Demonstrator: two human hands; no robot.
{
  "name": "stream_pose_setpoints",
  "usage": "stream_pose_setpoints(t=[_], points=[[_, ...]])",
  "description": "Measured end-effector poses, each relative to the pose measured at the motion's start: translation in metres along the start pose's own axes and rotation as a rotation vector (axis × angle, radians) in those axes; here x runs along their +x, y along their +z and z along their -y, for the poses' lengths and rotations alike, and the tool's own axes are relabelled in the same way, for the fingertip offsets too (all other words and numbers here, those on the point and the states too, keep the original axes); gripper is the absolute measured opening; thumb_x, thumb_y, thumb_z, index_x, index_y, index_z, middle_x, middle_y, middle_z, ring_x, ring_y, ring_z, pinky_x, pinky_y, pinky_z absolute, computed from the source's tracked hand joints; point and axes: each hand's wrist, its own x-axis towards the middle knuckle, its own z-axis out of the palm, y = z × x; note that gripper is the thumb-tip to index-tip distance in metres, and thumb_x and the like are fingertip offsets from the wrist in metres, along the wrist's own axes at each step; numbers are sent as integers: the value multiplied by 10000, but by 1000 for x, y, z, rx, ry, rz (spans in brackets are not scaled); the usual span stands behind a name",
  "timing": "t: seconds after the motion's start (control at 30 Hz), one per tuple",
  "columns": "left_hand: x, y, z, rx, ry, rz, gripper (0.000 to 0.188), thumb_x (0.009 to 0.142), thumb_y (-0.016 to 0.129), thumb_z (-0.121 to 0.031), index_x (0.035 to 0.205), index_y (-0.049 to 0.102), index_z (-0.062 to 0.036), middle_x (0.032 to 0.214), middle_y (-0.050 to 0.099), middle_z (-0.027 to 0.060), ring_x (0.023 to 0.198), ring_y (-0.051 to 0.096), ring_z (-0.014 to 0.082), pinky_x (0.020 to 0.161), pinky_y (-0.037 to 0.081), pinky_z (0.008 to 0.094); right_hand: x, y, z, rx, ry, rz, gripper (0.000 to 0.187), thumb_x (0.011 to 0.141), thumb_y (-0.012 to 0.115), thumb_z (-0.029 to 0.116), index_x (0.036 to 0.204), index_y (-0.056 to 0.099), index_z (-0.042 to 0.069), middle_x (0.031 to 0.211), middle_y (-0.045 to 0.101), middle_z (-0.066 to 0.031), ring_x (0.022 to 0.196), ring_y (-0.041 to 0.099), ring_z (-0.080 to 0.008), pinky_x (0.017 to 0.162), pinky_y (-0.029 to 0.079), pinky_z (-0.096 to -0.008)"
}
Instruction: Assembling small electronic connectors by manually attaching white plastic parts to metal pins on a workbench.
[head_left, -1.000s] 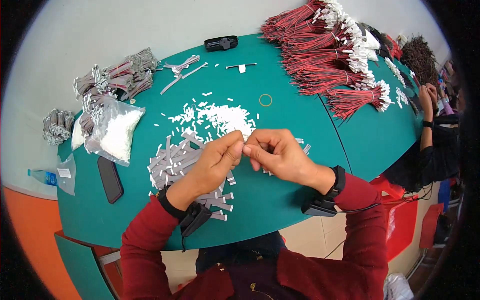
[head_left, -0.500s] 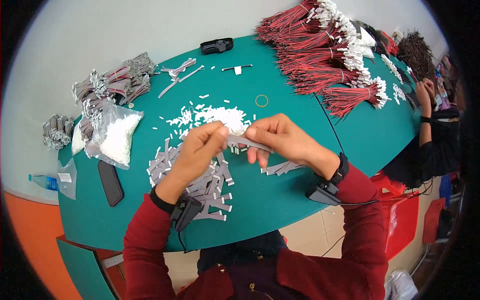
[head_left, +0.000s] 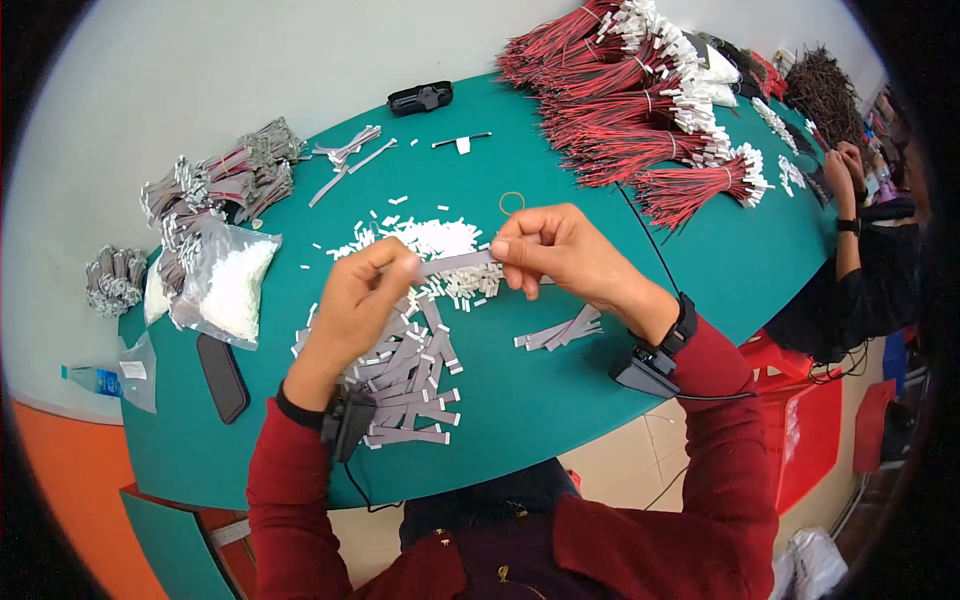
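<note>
A flat grey ribbon cable (head_left: 458,263) stretches between my hands above the table. My left hand (head_left: 366,290) pinches its left end between thumb and fingers, hiding that tip. My right hand (head_left: 560,255) grips it further right, and a short piece shows past the fingers. Just behind and below the cable lies a heap of small white connector housings (head_left: 440,240). A pile of grey ribbon cables with white ends (head_left: 410,385) spreads under and beside my left hand. Below my right hand rests a smaller group of similar cables (head_left: 560,330).
Red-and-black wire bundles (head_left: 640,140) fill the back right. At left are bundled grey cables (head_left: 235,175), a bag of white parts (head_left: 235,280) and a black phone (head_left: 222,378). A black case (head_left: 420,98) and rubber band (head_left: 512,203) lie behind. Another person's hand (head_left: 845,170) works far right.
My hands have moved apart, leaving a longer stretch of the ribbon cable showing between them. The left hand has shifted left and slightly down. The whole view has also shifted slightly.
</note>
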Motion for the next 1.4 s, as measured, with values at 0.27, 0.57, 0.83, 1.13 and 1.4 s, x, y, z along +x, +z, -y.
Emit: stream_pose_setpoints(t=[0.27,0.57,0.83,1.13,1.4], points=[[-53,-60,12,313,-228,70,280,906,511,-193,705,499,2,570,391,-36,527,357,50,467,289,238,-3,-32,-1,-899,-142,-26,88,776,632,108,826,617,37,645,604,-69,540,564,-178,504,421,-299],[-55,-63,0,851,-250,18,292,844,608,-207,673,501,4,541,438,19,489,379,79,443,302,274,-6,-32,-18,-1281,-41,122,73,706,640,108,766,615,74,697,623,-114,707,606,-309,602,457,-401],[-14,-9,-15,419,-65,22,127,788,660,-104,832,580,-18,658,510,-22,601,450,57,516,374,216,-9,-27,8,-955,-229,74,76,740,631,50,750,557,40,704,630,-78,629,604,-204,551,437,-293],[9,29,4,-156,-70,59,144,792,650,-52,921,594,-22,808,589,4,741,526,61,632,418,202,-8,1,1,-137,-24,269,87,867,550,70,814,522,7,753,655,-66,618,561,-50,541,412,-184],[3,29,10,-375,-127,30,102,808,640,-62,890,593,-23,848,623,27,762,553,68,653,416,204,-6,17,-1,5,62,249,126,880,539,108,863,573,-13,724,648,-68,627,597,-81,575,459,-191]])
